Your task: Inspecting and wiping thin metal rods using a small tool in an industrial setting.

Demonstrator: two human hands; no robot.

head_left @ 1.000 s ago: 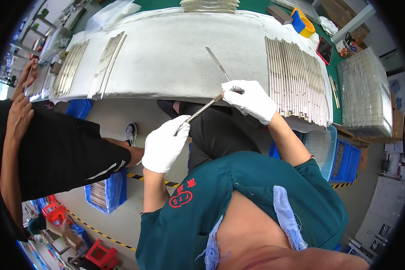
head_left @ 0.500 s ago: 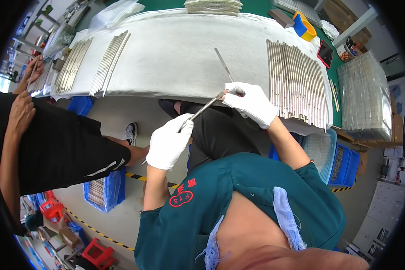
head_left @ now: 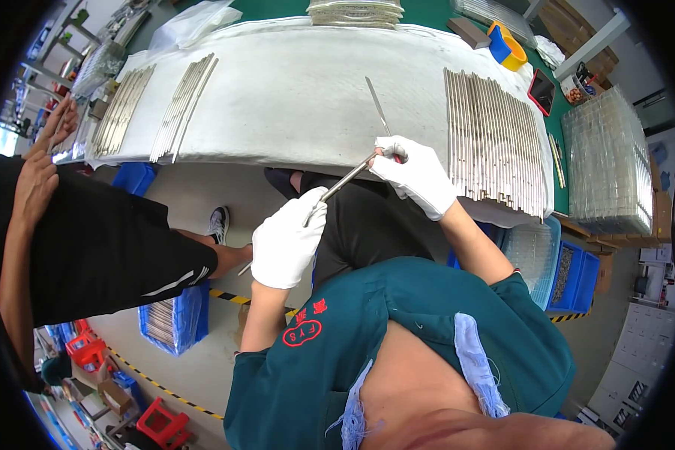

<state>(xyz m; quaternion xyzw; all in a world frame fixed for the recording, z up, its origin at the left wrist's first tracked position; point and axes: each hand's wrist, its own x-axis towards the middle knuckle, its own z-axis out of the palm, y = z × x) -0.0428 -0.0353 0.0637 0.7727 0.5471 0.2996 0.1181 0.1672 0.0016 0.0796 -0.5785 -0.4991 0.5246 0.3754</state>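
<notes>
Closest to the camera is the person's teal shirt [head_left: 397, 352], with both forearms rising from it. The left hand [head_left: 286, 244], in a white glove, is closed around the lower part of a thin metal strip [head_left: 343, 182] that slants up and to the right. The right hand [head_left: 416, 176], also gloved in white, pinches the upper part of the same strip, just at the near edge of the tabletop [head_left: 292, 97]. From the right hand's fingers a second thin metal piece [head_left: 377, 105] points away over the white padded cover; whether it is a separate strip or joined to the first cannot be told.

Below the hands, dark trousers [head_left: 375, 225] and the grey floor [head_left: 195, 202] show, with a blue crate of strips [head_left: 171, 319] standing on the floor to the left. Another person's arm in a black sleeve [head_left: 105, 255] crosses the left side, its hand [head_left: 37, 176] resting near the tabletop's left end.

Farther off, a wide row of metal strips [head_left: 495, 142] lies side by side on the cover to the right of the hands. Two smaller bundles of strips [head_left: 157, 105] lie towards the left. At the far edge sits a flat stack [head_left: 355, 13], and to the right stand stacked clear trays [head_left: 606, 165].
</notes>
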